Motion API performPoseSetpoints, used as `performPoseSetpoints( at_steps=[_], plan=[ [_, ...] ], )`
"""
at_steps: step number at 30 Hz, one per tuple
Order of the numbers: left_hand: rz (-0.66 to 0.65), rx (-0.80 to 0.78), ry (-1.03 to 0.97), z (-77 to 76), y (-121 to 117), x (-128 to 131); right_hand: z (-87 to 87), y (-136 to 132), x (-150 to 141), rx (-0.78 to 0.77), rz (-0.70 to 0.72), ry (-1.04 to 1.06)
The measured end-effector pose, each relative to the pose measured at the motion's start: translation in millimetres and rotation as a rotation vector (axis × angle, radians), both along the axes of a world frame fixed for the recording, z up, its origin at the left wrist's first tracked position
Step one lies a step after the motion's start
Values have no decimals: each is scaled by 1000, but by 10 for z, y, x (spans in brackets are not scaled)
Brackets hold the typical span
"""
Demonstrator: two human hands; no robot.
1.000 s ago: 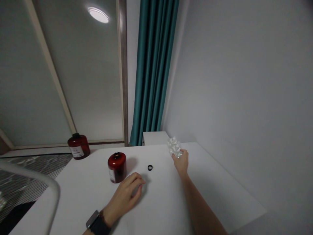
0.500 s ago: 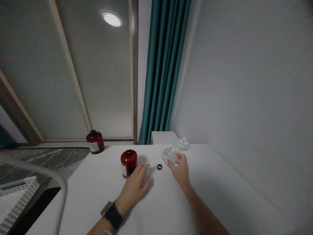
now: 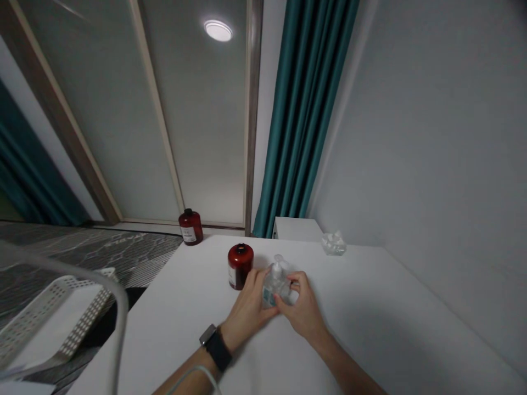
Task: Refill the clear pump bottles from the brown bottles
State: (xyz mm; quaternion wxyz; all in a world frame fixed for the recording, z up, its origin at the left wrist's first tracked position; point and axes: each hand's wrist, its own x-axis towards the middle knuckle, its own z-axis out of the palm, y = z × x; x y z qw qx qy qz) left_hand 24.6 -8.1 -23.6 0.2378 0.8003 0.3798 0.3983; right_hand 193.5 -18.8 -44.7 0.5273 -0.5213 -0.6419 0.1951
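Note:
On the white table, a clear pump bottle with a greenish label and a whitish pump top stands roughly upright between my hands. My left hand, wearing a dark watch, wraps its left side. From the right, my right hand grips it with thumb and fingers. A dark red-brown bottle with a pale label stands just left of my left hand, its top bare of a pump. Near the far left edge is a similar dark red bottle with a black top.
A crumpled clear plastic wrap lies near the table's back edge. Behind the table is a white cabinet. At the left are a white perforated basket and a blurred, curved pale tube. A wall borders the right side.
My right hand has brought the clear bottle left and towards me, away from the plastic wrap. My left hand has closed round it. The small black ring no longer shows. The view has shifted left.

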Motion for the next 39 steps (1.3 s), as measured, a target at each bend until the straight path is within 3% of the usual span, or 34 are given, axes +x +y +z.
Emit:
performPoseSetpoints(
  at_steps=[5, 15, 17, 21, 26, 30, 39],
  plan=[
    [42, 1, 3, -12, -19, 21, 41, 4, 88, -60, 107, -60],
    [-142, -72, 107, 175, -18, -112, 368, -30, 333, -61, 340, -321],
    [-189, -91, 104, 217, -6, -155, 344, 13, 391, -25, 294, -342],
    [-232, -142, 151, 293, -1, -228, 132, 166, 499, 46, 56, -499],
    [-286, -173, 212, 332, -3, -279, -98, 314, 488, 17, 8, -603],
    [-276, -149, 190, 310, -10, -244, -126, 402, 434, 7, -18, -650],
    [-91, 33, 15, 196, -52, -37, -69, 398, 551, -22, -152, -640]
  ],
)
